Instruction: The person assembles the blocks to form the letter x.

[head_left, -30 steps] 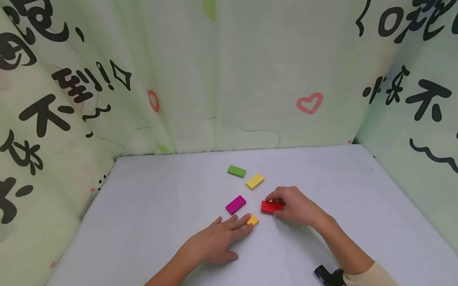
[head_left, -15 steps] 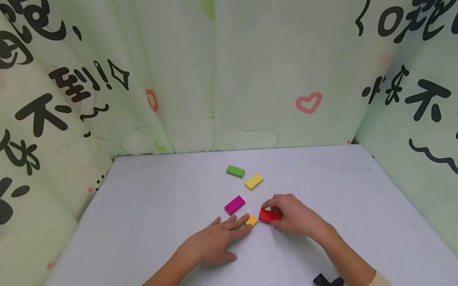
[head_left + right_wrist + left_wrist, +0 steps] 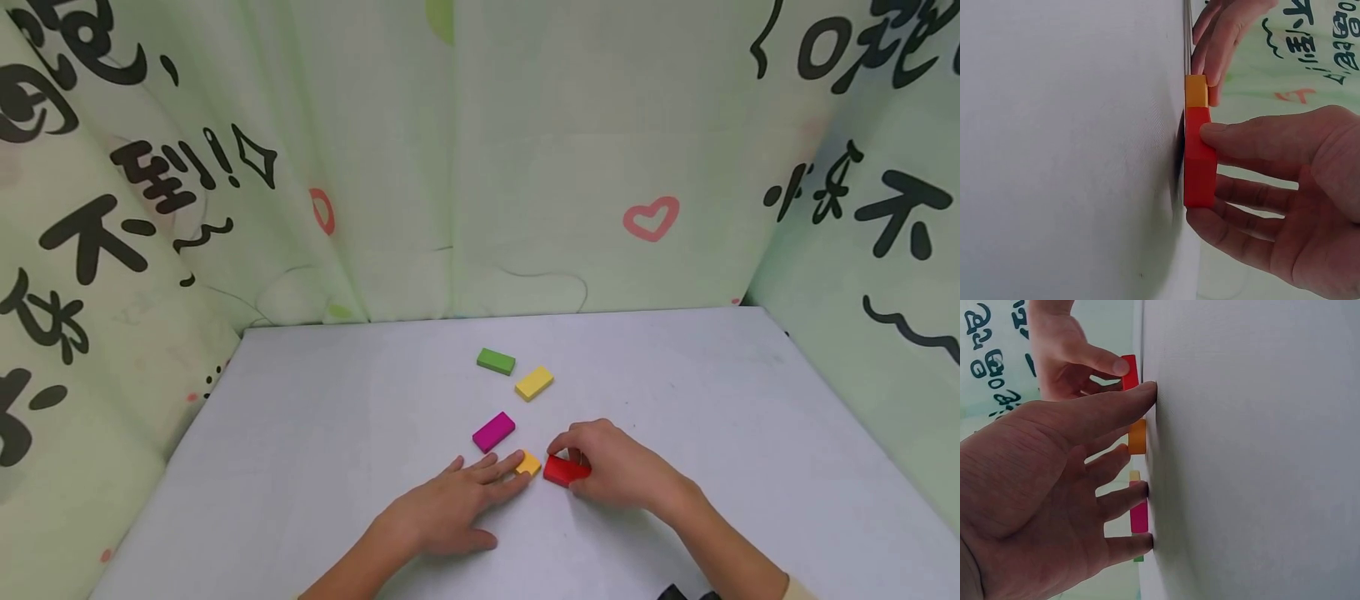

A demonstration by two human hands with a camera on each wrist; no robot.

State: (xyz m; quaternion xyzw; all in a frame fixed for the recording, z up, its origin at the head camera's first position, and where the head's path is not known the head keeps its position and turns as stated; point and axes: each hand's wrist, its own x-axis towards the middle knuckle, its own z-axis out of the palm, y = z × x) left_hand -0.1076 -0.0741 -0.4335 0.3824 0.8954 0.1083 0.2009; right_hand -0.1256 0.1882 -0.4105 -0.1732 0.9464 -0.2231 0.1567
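Note:
My right hand [image 3: 618,467] pinches a red rectangular block [image 3: 564,471] between thumb and fingers, close to the white table. My left hand [image 3: 472,504] lies palm down with its fingers spread and straight, fingertips at an orange block [image 3: 529,463] that they partly cover. In the right wrist view the red block [image 3: 1200,156] lines up end-on with the orange block [image 3: 1196,91]. A slim gap shows between the two in the head view. Just beyond the left fingertips lies a magenta block [image 3: 493,432]. The thumb of the left hand stands apart from the orange block.
Farther back on the white table [image 3: 337,433] lie a yellow block [image 3: 534,383] and a green block [image 3: 496,361]. A pale green curtain [image 3: 540,167] with black lettering and hearts surrounds the back and sides. A black object [image 3: 672,592] shows by the right forearm.
My right hand has brought the red block toward me and slightly left, beside the orange block. My left hand and the other blocks have stayed put.

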